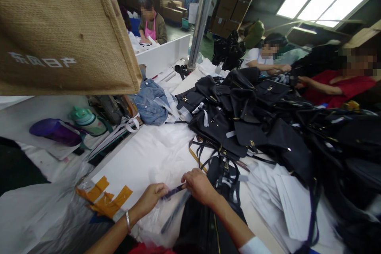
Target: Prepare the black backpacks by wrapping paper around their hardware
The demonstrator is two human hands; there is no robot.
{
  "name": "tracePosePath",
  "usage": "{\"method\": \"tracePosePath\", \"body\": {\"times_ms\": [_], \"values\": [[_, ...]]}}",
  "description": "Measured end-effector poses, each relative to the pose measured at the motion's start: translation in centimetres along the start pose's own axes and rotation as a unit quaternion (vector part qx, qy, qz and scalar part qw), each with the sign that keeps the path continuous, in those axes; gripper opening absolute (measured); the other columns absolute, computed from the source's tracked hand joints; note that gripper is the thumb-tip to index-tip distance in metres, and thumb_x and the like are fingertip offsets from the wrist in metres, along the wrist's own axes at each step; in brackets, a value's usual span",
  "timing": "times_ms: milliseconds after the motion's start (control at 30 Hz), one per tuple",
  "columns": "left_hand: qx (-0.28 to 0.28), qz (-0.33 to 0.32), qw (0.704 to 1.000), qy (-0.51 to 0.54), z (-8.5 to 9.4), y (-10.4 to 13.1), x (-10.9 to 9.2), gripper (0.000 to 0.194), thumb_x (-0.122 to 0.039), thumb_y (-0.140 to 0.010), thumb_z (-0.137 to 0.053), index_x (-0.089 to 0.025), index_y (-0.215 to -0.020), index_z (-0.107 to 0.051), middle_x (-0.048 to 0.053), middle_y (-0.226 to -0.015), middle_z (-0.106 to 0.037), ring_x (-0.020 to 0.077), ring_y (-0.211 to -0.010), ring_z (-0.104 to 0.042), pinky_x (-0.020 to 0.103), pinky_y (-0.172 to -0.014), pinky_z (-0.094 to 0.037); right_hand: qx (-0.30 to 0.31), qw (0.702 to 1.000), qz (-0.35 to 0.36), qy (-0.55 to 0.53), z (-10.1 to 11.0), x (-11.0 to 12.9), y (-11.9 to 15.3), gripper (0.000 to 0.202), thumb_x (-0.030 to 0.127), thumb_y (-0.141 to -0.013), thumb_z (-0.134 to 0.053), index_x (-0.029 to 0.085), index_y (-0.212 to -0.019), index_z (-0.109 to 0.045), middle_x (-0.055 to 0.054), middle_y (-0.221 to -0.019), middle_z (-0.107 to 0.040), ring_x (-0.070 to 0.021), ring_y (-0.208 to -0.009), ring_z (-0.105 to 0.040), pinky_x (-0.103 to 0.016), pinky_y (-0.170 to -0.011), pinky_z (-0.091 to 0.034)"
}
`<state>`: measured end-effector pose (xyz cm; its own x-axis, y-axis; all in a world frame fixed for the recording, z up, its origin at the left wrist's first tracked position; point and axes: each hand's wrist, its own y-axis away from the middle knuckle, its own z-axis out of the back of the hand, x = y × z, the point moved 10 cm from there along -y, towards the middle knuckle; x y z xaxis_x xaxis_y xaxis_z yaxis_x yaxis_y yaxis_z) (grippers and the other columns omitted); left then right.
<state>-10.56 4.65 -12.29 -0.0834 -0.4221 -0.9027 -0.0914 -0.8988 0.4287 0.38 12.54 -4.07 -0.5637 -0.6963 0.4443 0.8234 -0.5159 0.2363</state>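
Observation:
A short stretch of black strap [175, 192] runs between my two hands above the white work surface. My left hand [152, 199], with a bracelet at its wrist, pinches one end. The fingers of my right hand [200, 184] are closed on the other end. Under my right forearm lies a black bag [198, 224] with a gold zip and thin looped straps, close in front of me. Whether the strap belongs to this bag I cannot tell. Clear plastic film [162, 214] lies beneath my hands.
Black bags [220, 127] are heaped across the table's right side. White paper sheets [288, 202] lie fanned at the right. Orange tape [111, 200] marks the near left corner. A jute bag [65, 39] hangs upper left; denim cloth [151, 101] lies below. Several people work beyond.

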Motion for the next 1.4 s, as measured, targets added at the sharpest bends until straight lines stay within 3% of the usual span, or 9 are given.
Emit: {"method": "tracePosePath", "body": {"times_ms": [200,500,667,800,900,1067,1133,1267,1400], "values": [[0.025,0.024,0.999,0.039,-2.4,-0.1,1.2,0.033,-0.047,-0.082,-0.055,-0.015,-0.072,-0.06,0.004,-0.07,-0.069,0.0177,-0.068,-0.058,0.028,-0.067,-0.039,0.037,0.999,0.035,-0.007,-2.9,2.2,-0.4,0.021,0.018,-0.085,-0.054,0.021,-0.104,-0.062,-0.004,-0.094,-0.069,-0.0195,-0.091,-0.059,-0.031,-0.089,-0.034],[-0.005,0.034,0.999,-0.023,-0.8,-0.6,2.2,0.032,-0.047,-0.082,-0.052,-0.018,-0.071,-0.058,0.003,-0.069,-0.07,0.0196,-0.068,-0.061,0.029,-0.066,-0.041,0.05,0.994,0.005,0.099,-2.1,-1.7,-0.7,0.015,0.024,-0.086,-0.053,0.017,-0.092,-0.066,-0.01,-0.092,-0.07,-0.0244,-0.096,-0.059,-0.042,-0.102,-0.028],[-0.022,0.03,0.999,-0.029,-1.7,-1.1,1.3,0.036,-0.051,-0.081,-0.051,-0.018,-0.067,-0.057,0.003,-0.066,-0.068,0.0198,-0.065,-0.059,0.029,-0.064,-0.041,0.06,0.994,0.057,0.07,-4.5,0.7,-1.1,0.013,0.024,-0.085,-0.054,0.019,-0.088,-0.065,-0.006,-0.087,-0.07,-0.0216,-0.09,-0.061,-0.04,-0.1,-0.031],[-0.039,0.027,0.998,-0.036,-1.9,-1.3,1.1,0.032,-0.044,-0.084,-0.049,-0.018,-0.066,-0.056,0.002,-0.064,-0.066,0.019,-0.064,-0.058,0.029,-0.064,-0.04,0.046,0.996,0.037,0.066,-3.4,-1.3,-1.1,0.019,0.022,-0.085,-0.052,0.02,-0.1,-0.064,-0.006,-0.097,-0.07,-0.0226,-0.096,-0.059,-0.042,-0.101,-0.029],[-0.06,0.031,0.997,-0.043,-2.2,-1.9,1.5,0.032,-0.043,-0.085,-0.048,-0.019,-0.066,-0.056,0.001,-0.063,-0.066,0.0184,-0.062,-0.058,0.029,-0.062,-0.039,0.049,0.994,0.018,0.091,-2.9,-3.0,-1.1,0.016,0.018,-0.084,-0.051,0.018,-0.09,-0.065,-0.009,-0.09,-0.07,-0.0235,-0.094,-0.059,-0.042,-0.1,-0.029],[-0.074,0.034,0.995,-0.054,-3.9,-3.4,2.6,0.035,-0.046,-0.084,-0.05,-0.019,-0.063,-0.055,0.0,-0.059,-0.063,0.0165,-0.057,-0.054,0.027,-0.056,-0.037,0.078,0.994,0.055,0.057,-4.2,-2.6,-0.9,0.013,0.02,-0.084,-0.054,0.019,-0.089,-0.067,-0.007,-0.087,-0.07,-0.0216,-0.092,-0.059,-0.038,-0.1,-0.031],[-0.086,0.038,0.994,-0.059,-4.2,-4.0,3.1,0.035,-0.047,-0.083,-0.05,-0.019,-0.062,-0.054,-0.001,-0.059,-0.062,0.0163,-0.058,-0.054,0.027,-0.057,-0.038,0.058,0.998,0.012,0.033,-3.4,-4.1,-0.7,0.017,0.023,-0.087,-0.053,0.022,-0.098,-0.066,-0.006,-0.098,-0.069,-0.0205,-0.101,-0.058,-0.035,-0.101,-0.03],[-0.141,0.055,0.986,-0.066,-3.4,-4.9,4.1,0.035,-0.047,-0.085,-0.045,-0.02,-0.065,-0.051,-0.002,-0.059,-0.059,0.0166,-0.061,-0.057,0.026,-0.057,-0.039,-0.01,0.977,-0.211,0.024,-0.8,-11.0,1.1,0.029,0.023,-0.094,-0.04,0.015,-0.113,-0.06,-0.015,-0.114,-0.063,-0.0249,-0.111,-0.055,-0.036,-0.095,-0.038],[-0.178,0.069,0.979,-0.073,-2.8,-6.4,4.7,0.033,-0.046,-0.085,-0.043,-0.02,-0.067,-0.053,-0.001,-0.061,-0.061,0.0168,-0.06,-0.057,0.026,-0.056,-0.039,0.035,0.948,-0.315,-0.002,-3.0,-14.3,2.1,0.038,0.045,-0.089,-0.051,0.011,-0.094,-0.068,-0.02,-0.095,-0.069,-0.0307,-0.092,-0.066,-0.037,-0.077,-0.047]]}}
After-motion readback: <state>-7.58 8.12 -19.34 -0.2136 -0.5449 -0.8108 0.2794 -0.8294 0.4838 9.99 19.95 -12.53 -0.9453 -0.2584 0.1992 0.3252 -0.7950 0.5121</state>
